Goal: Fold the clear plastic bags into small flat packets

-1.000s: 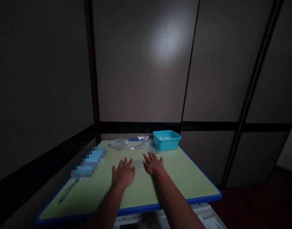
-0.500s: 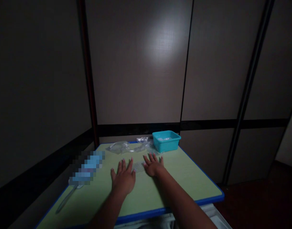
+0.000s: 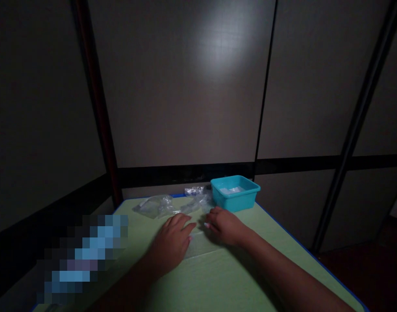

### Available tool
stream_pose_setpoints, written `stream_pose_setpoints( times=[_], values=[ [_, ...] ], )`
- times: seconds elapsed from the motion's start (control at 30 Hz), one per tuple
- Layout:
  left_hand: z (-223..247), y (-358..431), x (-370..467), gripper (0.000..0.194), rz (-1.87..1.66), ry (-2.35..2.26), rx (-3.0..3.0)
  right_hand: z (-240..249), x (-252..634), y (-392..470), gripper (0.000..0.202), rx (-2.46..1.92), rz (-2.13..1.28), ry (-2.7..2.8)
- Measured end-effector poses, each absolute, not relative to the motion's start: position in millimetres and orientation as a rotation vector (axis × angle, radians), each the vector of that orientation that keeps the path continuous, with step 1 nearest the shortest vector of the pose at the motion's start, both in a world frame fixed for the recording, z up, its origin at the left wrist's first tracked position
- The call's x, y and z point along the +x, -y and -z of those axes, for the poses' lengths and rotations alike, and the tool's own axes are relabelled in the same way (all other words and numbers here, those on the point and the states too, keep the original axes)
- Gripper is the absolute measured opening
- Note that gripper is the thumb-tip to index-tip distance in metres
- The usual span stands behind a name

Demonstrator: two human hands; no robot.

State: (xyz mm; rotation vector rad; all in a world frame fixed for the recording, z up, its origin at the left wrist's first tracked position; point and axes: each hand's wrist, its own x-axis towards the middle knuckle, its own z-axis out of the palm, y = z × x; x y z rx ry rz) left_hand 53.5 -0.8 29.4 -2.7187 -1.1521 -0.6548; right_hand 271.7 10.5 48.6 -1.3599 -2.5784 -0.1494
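Observation:
A clear plastic bag [image 3: 203, 249] lies flat on the green tabletop [image 3: 192, 286] between my hands. My left hand [image 3: 174, 242] is over its left side, fingers slightly bent and the thumb apart from them; nothing shows in its grasp. On the other side, my right hand [image 3: 226, 226] rests near the bag's far right corner. Its fingers curve downward, with a small gap to the thumb, and I see nothing held there. The undersides of both hands are hidden.
Crumpled clear plastic bags [image 3: 157, 206] lie along the far edge. A turquoise basin [image 3: 235, 197] with something whitish inside stands at the back right. On the left is a blurred-out blue object [image 3: 97, 242]. Dark cabinet panels [image 3: 185, 108] rise behind the table.
Both hands were flat with spread fingers; now the fingers are bent and the hands have turned inward. More of the flat bag shows. The view has moved closer to the table.

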Motion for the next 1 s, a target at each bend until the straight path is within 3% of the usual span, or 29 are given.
stream_pose_setpoints(
  times=[0.27,1.0],
  values=[
    [-26,-1,34,0.021,0.681,0.749,-3.115,-33,279,-10,0.02,-1.347,0.06,2.513],
    [-28,2,32,0.018,0.776,0.767,-3.188,-27,305,-20,0.031,-1.685,-0.27,2.349]
  ],
)
